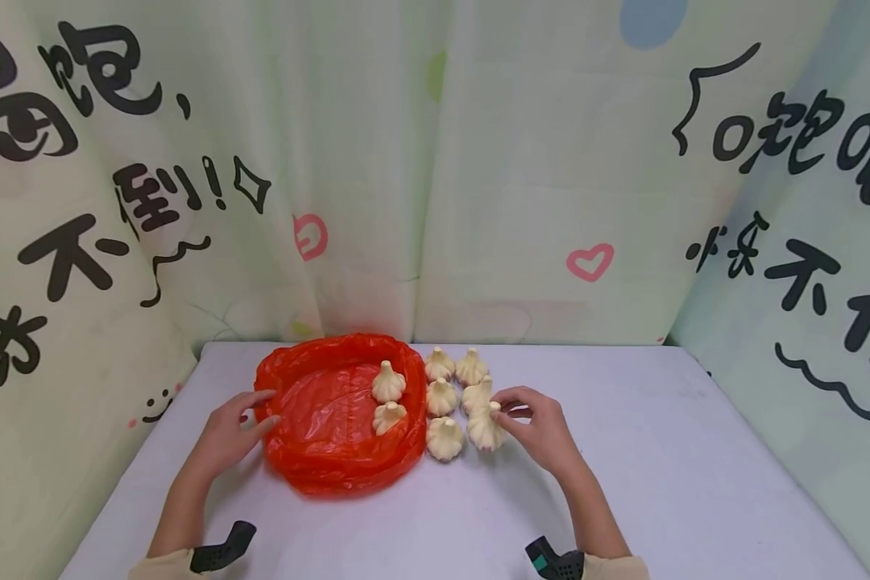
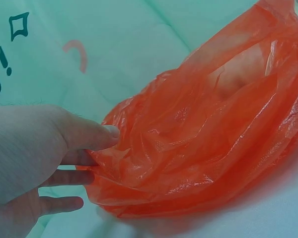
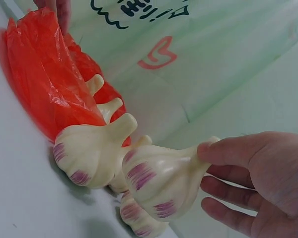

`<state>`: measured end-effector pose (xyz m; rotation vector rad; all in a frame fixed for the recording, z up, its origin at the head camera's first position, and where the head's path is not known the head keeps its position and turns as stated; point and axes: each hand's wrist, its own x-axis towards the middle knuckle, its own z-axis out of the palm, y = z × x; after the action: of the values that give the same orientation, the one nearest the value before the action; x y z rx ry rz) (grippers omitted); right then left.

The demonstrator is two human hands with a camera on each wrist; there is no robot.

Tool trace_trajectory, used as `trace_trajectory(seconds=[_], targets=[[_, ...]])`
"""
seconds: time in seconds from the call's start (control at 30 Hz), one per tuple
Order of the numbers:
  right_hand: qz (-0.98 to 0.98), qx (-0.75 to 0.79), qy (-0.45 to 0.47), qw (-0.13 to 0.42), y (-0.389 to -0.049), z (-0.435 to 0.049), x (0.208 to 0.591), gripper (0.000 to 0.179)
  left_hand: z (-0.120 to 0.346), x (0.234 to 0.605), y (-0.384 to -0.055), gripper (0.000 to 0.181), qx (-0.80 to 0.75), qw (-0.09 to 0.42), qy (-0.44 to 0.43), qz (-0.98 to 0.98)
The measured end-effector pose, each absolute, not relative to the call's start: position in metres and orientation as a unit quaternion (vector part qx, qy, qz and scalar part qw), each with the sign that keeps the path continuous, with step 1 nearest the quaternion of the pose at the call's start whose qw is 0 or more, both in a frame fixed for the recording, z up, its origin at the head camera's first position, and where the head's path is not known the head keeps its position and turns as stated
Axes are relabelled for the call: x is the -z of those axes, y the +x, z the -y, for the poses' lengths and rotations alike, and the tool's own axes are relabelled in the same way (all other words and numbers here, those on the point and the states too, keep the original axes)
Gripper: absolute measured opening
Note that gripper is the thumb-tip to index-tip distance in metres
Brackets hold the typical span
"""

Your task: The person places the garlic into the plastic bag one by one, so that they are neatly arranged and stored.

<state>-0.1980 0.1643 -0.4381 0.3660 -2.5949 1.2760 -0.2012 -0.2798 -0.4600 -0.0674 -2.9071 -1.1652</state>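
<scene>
Right grip (image 1: 544,425) pinching garlic (image 1: 486,431), two bulbs (image 1: 388,383) in bag (image 1: 312,407)

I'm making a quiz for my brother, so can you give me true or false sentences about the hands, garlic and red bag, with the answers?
1. The right hand holds a garlic bulb by its stem. True.
2. The left hand holds garlic too. False: it holds the edge of the red bag.
3. Two garlic bulbs show inside the red bag. True.
4. The red bag is tied shut. False: its mouth is open.
</scene>
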Motion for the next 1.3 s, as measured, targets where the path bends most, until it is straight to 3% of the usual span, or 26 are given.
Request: trace_trajectory(seconds=[1.3], targets=[[0.866,-0.459,0.15,0.133,-0.199,-0.133,0.415,0.021,0.28,0.459,-0.2,0.054,0.372,0.008,-0.016,0.928]])
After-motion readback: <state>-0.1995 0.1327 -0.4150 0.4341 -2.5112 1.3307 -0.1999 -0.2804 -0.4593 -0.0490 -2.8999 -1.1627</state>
